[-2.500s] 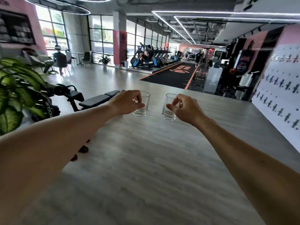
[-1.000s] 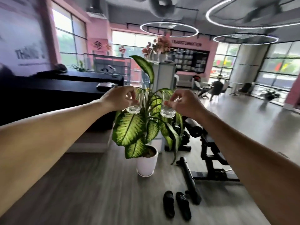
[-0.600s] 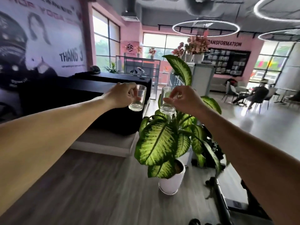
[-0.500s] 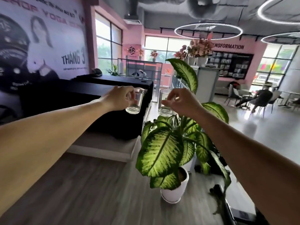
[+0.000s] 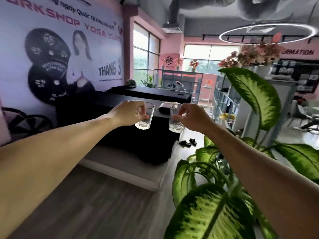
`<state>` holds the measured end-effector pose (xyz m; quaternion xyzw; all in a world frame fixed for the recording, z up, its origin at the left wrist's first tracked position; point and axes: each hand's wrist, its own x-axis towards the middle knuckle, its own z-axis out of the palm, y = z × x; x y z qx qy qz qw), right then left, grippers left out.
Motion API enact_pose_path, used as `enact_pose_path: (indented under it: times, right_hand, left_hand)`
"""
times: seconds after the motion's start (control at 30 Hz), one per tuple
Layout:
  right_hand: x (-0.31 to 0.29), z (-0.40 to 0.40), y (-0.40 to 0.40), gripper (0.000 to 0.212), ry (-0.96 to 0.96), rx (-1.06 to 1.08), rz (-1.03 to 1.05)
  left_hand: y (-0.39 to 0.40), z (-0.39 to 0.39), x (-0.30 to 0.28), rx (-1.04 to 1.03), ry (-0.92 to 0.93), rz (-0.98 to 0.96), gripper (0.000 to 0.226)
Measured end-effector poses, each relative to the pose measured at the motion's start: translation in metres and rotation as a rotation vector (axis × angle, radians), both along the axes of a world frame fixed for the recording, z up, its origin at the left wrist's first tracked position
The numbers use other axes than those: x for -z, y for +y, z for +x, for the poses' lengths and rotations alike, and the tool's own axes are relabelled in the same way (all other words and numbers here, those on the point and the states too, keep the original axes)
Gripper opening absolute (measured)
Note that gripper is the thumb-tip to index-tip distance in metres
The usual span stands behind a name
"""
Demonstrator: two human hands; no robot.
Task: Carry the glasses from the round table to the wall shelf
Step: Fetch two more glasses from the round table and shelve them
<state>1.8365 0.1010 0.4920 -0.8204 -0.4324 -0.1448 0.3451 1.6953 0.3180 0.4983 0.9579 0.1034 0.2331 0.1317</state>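
Note:
I hold two clear tumblers out in front of me at arm's length. My left hand (image 5: 128, 113) grips the left glass (image 5: 144, 120) by its side, fingers wrapped round it. My right hand (image 5: 191, 116) pinches the right glass (image 5: 176, 122) near its rim and side. Both glasses look empty and hang upright in the air, a hand's width apart. Neither a round table nor a wall shelf is in sight.
A large potted plant (image 5: 224, 195) with broad green leaves crowds the right foreground under my right arm. Ahead stand black-draped tables (image 5: 155, 142) on a low white platform (image 5: 124, 171). A poster wall (image 5: 60, 57) runs along the left. Grey wood floor (image 5: 77, 204) lies below.
My view has swung left, from the open gym floor past the plant to the poster wall. The plant has slid to the right. Both hands keep their hold on the glasses.

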Motion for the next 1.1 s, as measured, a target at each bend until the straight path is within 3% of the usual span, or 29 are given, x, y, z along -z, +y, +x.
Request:
enact_pose_path:
  times: [0.53,0.83,1.1]
  right_hand:
    - [-0.007,0.180,0.215,0.022,0.007,-0.231,-0.049]
    - [0.016,0.235,0.392,0.021,0.050,-0.326,-0.051]
    - [0.002,0.259,0.565,0.021,0.043,-0.409,-0.029]
  left_hand:
    - [0.192,0.111,0.018,-0.305,-0.035,-0.076,0.021]
    - [0.345,0.158,0.033,-0.366,-0.067,-0.080,0.021]
    - [0.505,0.184,0.021,-0.404,-0.076,-0.081,0.021]
